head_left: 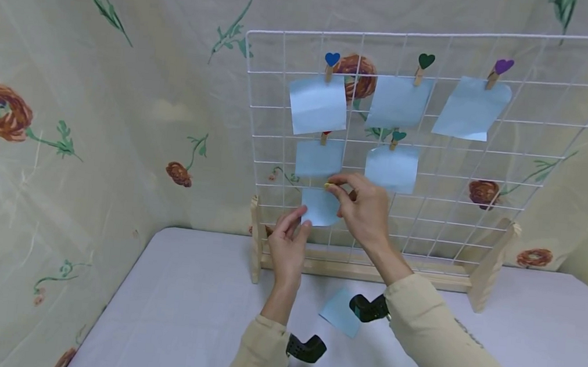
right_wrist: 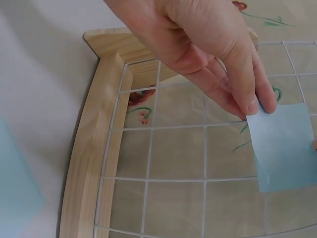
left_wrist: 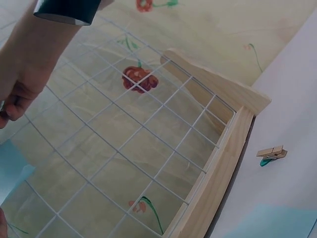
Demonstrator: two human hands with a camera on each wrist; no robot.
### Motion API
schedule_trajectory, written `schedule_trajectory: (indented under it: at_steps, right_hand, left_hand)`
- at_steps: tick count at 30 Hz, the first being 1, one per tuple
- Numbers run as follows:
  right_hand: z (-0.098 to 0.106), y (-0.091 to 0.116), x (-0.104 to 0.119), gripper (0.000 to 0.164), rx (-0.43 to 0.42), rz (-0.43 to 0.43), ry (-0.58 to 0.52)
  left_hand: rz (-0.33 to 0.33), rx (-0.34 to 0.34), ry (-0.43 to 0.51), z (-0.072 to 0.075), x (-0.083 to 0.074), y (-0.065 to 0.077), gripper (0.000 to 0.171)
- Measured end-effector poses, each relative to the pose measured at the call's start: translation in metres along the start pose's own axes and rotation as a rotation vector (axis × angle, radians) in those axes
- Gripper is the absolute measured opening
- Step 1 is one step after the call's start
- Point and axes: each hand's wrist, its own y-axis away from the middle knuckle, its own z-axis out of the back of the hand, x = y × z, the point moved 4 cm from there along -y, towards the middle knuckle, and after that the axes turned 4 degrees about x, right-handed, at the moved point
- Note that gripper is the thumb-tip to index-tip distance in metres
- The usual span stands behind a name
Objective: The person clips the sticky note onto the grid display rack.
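Note:
On the white wire grid (head_left: pixel 433 222), a light blue paper note (head_left: pixel 318 208) lies below two rows of clipped notes. My left hand (head_left: pixel 288 247) pinches its lower left edge; the right wrist view shows thumb and finger of that left hand (right_wrist: pixel 213 54) at the corner of the note (right_wrist: pixel 282 148). At its upper edge, my right hand (head_left: pixel 362 207) pinches a small clothespin (head_left: pixel 327 185), of which only a yellow bit shows. In the left wrist view the right hand (left_wrist: pixel 25 84) is at the left, near the note (left_wrist: pixel 12 171).
Several blue notes, such as one at top left (head_left: pixel 319 107), hang on the grid from heart-topped clothespins. A wooden stand (head_left: pixel 491 265) holds the grid upright on the white table (head_left: pixel 193 314). Another blue note (head_left: pixel 341 311) and a loose clothespin (left_wrist: pixel 271 152) lie in front.

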Motion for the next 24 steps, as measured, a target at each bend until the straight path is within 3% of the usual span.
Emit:
schedule_trajectory:
  at_steps: [5, 24]
  right_hand:
    - [-0.001, -0.001, 0.001, 0.010, 0.007, 0.016, 0.035]
    - [-0.007, 0.001, 0.003, 0.012, 0.011, 0.102, 0.210]
  left_hand:
    - [0.003, 0.010, -0.012, -0.002, -0.013, 0.005, 0.028]
    - [0.000, 0.017, -0.019, -0.002, -0.015, 0.006, 0.029]
